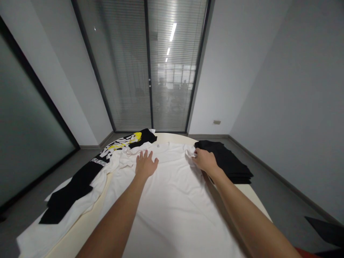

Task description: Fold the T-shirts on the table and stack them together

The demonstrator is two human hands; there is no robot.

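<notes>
A white T-shirt (172, 200) lies spread over the table, its collar at the far end and its hem toward me. My left hand (146, 165) rests on its upper left part, fingers spread and pressed flat on the cloth. At the right sleeve, my right hand (205, 160) has its fingers closed on the white fabric, which bunches up a little there. Part of the shirt's right side is hidden behind my right forearm. Small creases run across the front.
Folded black garments (228, 161) are stacked on the right of the table (254, 197). Along its left edge lie a black shirt with yellow and white print (118, 145) and more white cloth (80, 211). A glass partition with blinds (172, 89) stands beyond.
</notes>
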